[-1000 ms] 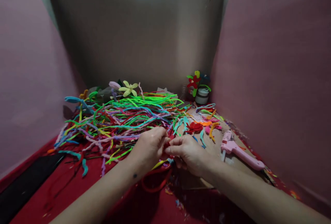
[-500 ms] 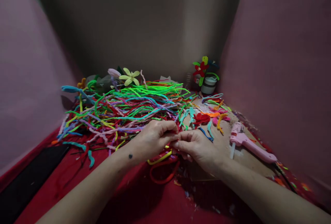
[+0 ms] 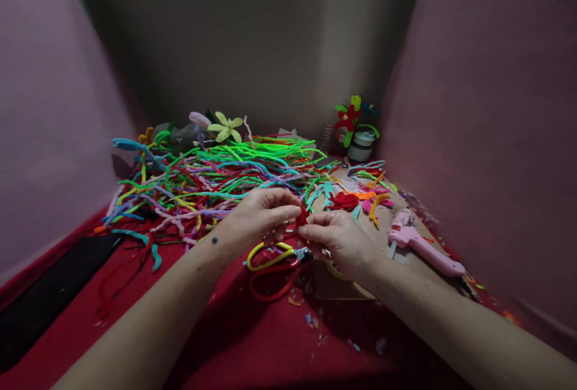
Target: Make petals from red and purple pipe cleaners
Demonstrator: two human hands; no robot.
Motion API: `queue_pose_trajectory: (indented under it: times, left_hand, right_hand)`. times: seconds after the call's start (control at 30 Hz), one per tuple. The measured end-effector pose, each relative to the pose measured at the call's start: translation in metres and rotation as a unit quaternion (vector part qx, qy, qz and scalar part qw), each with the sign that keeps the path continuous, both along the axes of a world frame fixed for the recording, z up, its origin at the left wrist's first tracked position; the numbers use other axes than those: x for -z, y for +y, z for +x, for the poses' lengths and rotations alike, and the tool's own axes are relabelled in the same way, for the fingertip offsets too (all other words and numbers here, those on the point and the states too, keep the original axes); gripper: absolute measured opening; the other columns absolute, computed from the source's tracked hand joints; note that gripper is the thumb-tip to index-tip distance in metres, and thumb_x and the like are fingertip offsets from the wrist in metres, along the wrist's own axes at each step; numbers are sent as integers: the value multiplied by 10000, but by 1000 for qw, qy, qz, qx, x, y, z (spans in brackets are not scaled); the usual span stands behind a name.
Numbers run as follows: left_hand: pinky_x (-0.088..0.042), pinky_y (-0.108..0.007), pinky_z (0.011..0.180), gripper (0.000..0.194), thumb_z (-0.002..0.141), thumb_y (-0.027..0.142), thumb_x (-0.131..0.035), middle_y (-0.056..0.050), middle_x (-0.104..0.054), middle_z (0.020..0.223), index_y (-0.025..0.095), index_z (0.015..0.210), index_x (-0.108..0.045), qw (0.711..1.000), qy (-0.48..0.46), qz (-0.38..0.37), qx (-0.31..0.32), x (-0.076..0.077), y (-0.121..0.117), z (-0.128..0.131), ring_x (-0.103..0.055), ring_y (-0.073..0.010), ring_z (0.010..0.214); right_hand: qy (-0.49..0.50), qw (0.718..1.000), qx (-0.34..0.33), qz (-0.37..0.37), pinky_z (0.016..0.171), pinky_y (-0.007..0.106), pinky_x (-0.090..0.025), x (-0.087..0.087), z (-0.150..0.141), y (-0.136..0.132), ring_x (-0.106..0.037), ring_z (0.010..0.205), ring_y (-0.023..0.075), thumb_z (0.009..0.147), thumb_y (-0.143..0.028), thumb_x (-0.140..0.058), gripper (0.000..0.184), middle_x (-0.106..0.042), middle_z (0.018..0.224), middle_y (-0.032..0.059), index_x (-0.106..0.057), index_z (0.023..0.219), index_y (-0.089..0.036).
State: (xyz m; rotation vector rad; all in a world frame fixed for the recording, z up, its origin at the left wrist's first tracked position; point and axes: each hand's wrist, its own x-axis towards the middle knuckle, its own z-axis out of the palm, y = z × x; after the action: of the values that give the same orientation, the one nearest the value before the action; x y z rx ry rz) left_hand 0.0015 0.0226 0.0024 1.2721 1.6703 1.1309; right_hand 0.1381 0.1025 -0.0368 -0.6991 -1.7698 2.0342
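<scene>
Between my two hands is a red pipe cleaner (image 3: 302, 217), bent into a small shape that my fingers partly hide. My left hand (image 3: 265, 216) pinches it from the left between thumb and fingers. From the right, my right hand (image 3: 336, 235) grips its lower end with thumb and forefinger. Just below the hands lie scissors (image 3: 273, 267) with one yellow and one red handle; their blades run under my right hand. A heap of colourful pipe cleaners (image 3: 234, 173) spreads behind my left hand.
A pink glue gun (image 3: 424, 247) rests on a cardboard sheet (image 3: 383, 246) at the right, near bent pipe-cleaner pieces and a red bundle (image 3: 343, 201). Finished pipe-cleaner flowers (image 3: 225, 127) and a lidded cup (image 3: 362, 145) stand at the back. A black flat object (image 3: 54, 294) lies left.
Both hands have shifted slightly up and left. The red pipe cleaner now shows between the fingertips, and more of the scissors has come into view beneath them.
</scene>
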Motion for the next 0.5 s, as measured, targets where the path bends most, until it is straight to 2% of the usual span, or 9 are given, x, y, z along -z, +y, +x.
queue_pose_trajectory:
  times: [0.07,0.2,0.37,0.5]
  left_hand:
    - [-310,-173,386,215,710,317,-590,20,-534,505,131,813,-619,998,-57,3,-30,4,1,1,-436,-75,405]
    - [-300,-167,385,174,686,293,-619,31,-535,497,142,772,-620,997,-61,7,-47,8,4,6,-426,-66,398]
    - [-303,-160,400,123,711,271,-604,54,-486,484,149,695,-603,998,-36,41,-23,11,5,12,-405,-53,417]
    - [-302,-164,404,114,732,273,-601,57,-493,466,159,733,-589,992,-102,48,-52,19,2,13,-417,-55,402]
  right_hand:
    - [-9,1000,12,3,376,207,-180,-4,1,1,-317,366,40,658,-260,-634,222,-431,422,-59,-505,520,-144]
    - [-15,1000,25,5,381,203,-181,-6,3,1,-310,379,39,660,-221,-613,187,-425,425,-60,-514,524,-139]
    - [-13,999,15,34,405,211,-216,3,5,3,-335,404,47,660,-256,-620,172,-466,456,-43,-577,558,-124]
    - [8,999,3,42,415,211,-234,8,4,4,-366,423,51,676,-270,-628,167,-505,503,-28,-625,614,-115]
